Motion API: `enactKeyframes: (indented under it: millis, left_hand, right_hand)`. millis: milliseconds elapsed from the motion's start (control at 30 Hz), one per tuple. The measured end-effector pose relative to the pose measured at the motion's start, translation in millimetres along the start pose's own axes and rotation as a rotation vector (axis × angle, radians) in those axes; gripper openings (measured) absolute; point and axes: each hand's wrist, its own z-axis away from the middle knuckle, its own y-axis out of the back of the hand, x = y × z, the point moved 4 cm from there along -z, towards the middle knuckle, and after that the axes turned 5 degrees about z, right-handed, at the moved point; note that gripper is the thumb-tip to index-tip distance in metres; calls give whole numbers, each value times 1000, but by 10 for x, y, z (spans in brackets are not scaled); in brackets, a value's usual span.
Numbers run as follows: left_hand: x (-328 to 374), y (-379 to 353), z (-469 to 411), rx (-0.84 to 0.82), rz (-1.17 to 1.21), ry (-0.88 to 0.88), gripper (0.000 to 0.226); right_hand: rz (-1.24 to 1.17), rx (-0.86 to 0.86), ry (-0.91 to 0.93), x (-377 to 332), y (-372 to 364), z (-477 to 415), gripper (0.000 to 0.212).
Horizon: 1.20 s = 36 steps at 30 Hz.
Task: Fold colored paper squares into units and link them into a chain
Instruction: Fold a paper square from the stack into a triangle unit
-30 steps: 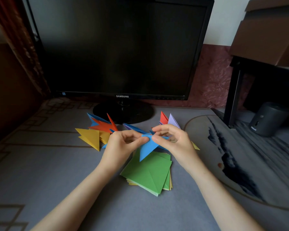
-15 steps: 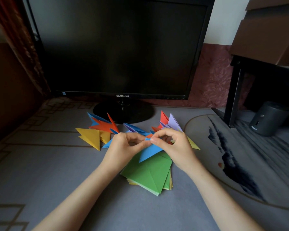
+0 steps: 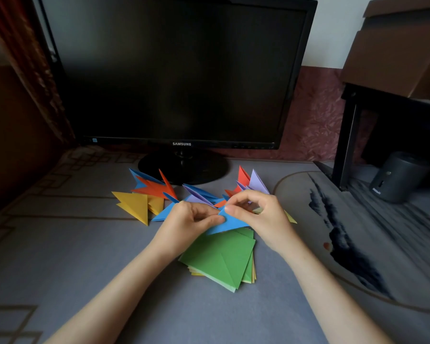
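Observation:
A blue folded paper unit [image 3: 230, 223] is held between both hands just above the desk. My left hand [image 3: 188, 223] pinches its left side with thumb and curled fingers. My right hand [image 3: 257, 214] pinches its upper edge with thumb and forefinger. Under the hands lies a stack of paper squares [image 3: 224, 261] with a green sheet on top. Behind the hands a chain of linked pointed units [image 3: 157, 188] in blue, orange, purple and red runs across the desk, with yellow folded units [image 3: 134, 204] at its left end.
A black monitor [image 3: 179, 70] on a round stand [image 3: 183, 168] fills the back of the desk. A black shelf frame [image 3: 346, 140] and a dark cylindrical device [image 3: 395, 177] stand at the right. A patterned grey mat [image 3: 60, 244] covers the desk.
Both hands have lowered and come closer together over the blue unit. Its point has swung from hanging down to lying flatter, pointing down and left.

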Motion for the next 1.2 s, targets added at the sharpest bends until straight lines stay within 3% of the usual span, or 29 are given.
enactKeyframes:
  millis: [267, 533, 733, 1000, 1200]
  left_hand:
    - [23, -41, -13, -3, 188, 29, 7]
    - [32, -44, -2, 22, 109, -17, 9]
    - [-10, 21, -9, 54, 44, -25, 7]
    - [-24, -26, -24, 39, -104, -75, 13]
    - [-109, 110, -41, 106, -167, -62, 6]
  right_hand:
    - [-72, 155, 4, -13, 96, -15, 15]
    - [-58, 166, -66, 67, 91, -25, 9]
    - [-72, -14, -234, 124, 152, -34, 10]
    - [-40, 67, -188, 119, 246, -69, 17]
    - [-72, 545, -198, 321, 709, -94, 11]
